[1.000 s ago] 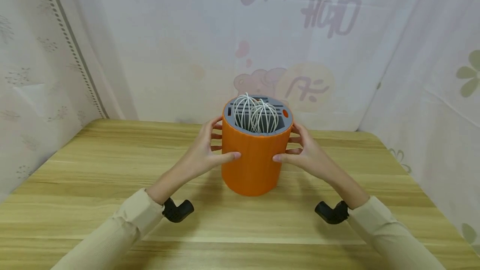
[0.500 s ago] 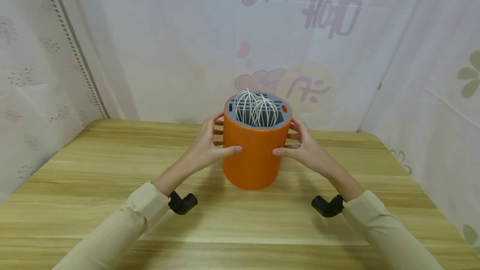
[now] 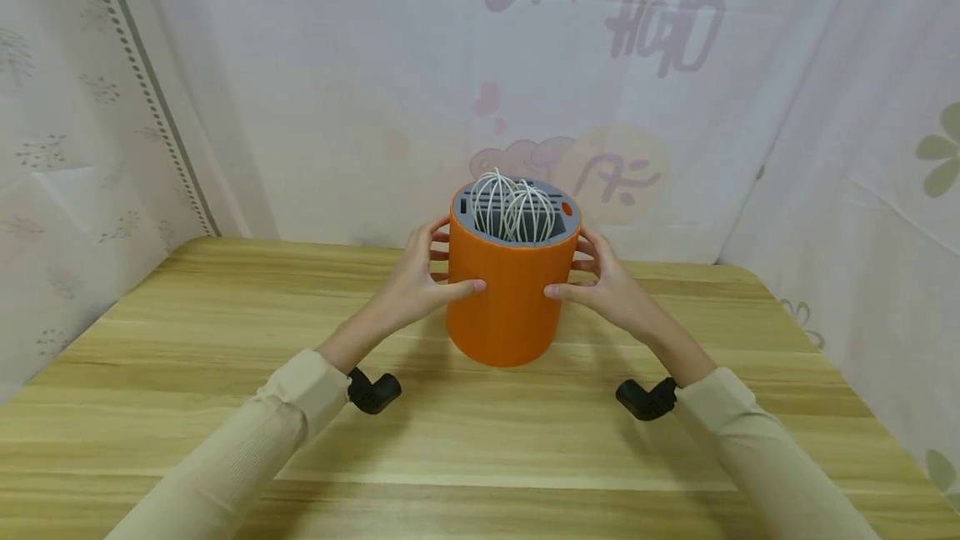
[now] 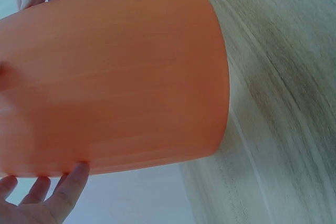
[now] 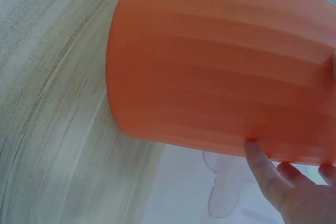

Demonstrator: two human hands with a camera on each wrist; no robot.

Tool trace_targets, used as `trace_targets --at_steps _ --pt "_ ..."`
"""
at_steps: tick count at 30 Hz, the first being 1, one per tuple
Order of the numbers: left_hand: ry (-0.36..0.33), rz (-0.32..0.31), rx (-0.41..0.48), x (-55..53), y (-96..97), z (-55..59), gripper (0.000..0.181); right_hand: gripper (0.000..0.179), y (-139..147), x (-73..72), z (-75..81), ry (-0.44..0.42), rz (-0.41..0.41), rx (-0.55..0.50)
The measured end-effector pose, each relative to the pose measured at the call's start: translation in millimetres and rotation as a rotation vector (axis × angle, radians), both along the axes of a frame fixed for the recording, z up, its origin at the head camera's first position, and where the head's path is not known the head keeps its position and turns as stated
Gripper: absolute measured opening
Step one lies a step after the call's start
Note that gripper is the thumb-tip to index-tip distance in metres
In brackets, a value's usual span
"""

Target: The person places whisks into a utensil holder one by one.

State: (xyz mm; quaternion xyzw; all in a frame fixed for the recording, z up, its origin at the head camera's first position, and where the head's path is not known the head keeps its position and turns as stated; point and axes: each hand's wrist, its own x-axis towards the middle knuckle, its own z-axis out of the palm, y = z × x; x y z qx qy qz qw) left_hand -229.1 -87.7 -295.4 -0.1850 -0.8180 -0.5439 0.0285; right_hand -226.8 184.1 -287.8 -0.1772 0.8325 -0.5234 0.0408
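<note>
An orange cylindrical utensil holder (image 3: 506, 307) stands upright near the far middle of the table, with a grey slotted insert (image 3: 558, 233) in its top. Two wire whisks (image 3: 528, 215) rise heads-up from the insert's large opening. My left hand (image 3: 417, 283) grips the holder's left side, thumb across the front and fingers reaching round behind. From the right, my right hand (image 3: 606, 286) grips it the same way at about the same height. In the left wrist view, fingertips (image 4: 79, 174) press against the smooth orange wall; the right wrist view has fingertips (image 5: 256, 153) on it too.
The wooden table (image 3: 480, 448) extends to both sides and in front of the holder. Close behind its far edge hangs a printed pale curtain (image 3: 360, 107), with more curtain at left and right. A black wrist mount (image 3: 373, 392) sits on each wrist.
The holder has moved slightly away from me, higher in the head view, with the whisks still in it. Both hands and forearms have moved along with it, keeping their grip.
</note>
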Motion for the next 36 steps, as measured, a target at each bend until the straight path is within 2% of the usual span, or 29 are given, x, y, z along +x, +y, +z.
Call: trace_targets --at_steps 17,36 --pt "0.009 0.016 0.019 -18.3 3.9 -2.0 0.094 0.089 -3.6 -13.7 -4.1 0.002 -0.044 -0.020" --pt "0.007 0.015 0.038 -27.2 6.2 -4.1 0.092 0.088 -5.5 -20.0 -6.1 0.015 -0.040 -0.075"
